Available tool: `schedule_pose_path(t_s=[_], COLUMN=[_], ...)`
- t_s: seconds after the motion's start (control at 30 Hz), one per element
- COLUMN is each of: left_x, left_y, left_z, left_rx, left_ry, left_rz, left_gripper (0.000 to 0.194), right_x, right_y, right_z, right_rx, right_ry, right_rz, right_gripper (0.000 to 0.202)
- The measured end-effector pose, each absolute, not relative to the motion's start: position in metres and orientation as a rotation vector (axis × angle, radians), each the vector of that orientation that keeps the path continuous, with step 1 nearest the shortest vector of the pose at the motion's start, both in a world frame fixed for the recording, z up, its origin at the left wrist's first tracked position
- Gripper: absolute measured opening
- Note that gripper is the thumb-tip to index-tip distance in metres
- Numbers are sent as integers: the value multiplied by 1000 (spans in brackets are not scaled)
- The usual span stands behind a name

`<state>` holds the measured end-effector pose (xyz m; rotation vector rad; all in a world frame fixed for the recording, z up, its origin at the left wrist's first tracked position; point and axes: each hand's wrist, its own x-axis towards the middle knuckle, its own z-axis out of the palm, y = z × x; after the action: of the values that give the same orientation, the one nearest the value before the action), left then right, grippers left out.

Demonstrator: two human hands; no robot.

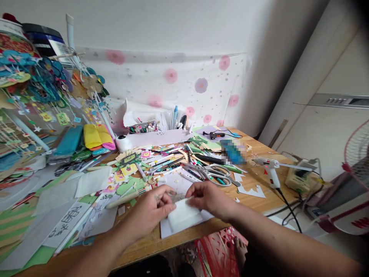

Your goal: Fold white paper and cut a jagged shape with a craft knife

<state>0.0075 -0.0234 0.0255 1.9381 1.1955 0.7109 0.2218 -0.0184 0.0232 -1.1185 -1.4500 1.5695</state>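
Observation:
Near the front edge of the wooden table, a folded piece of thin white sheet [184,220] lies over a pale sheet of paper. My left hand [161,202] pinches its upper left edge between thumb and fingers. My right hand [206,200] has its fingers curled down on the upper right edge of the same sheet. Whether it is tissue, cloth or soft paper I cannot tell. Just beyond my hands lie grey-handled scissors [217,174] and a white pen-like cutter [190,175].
Pens, paper scraps and green cut-outs crowd the table [259,198]. At right stands a white glue gun [273,175] with its cord hanging over the edge. A white box [155,137] holds markers at the back. Hanging paper ornaments [49,82] fill the left.

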Motion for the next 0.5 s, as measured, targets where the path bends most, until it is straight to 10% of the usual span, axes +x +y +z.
schedule_pose_path(t_s=[0.5], left_x=[15], left_y=[-12], left_z=[-11], left_rx=[2586], left_ry=[1065], left_rz=[890], left_gripper=[35], right_x=[272], right_y=[26], right_z=[26], right_rx=[-1217], right_ry=[-1360], right_rz=[1467], right_gripper=[8])
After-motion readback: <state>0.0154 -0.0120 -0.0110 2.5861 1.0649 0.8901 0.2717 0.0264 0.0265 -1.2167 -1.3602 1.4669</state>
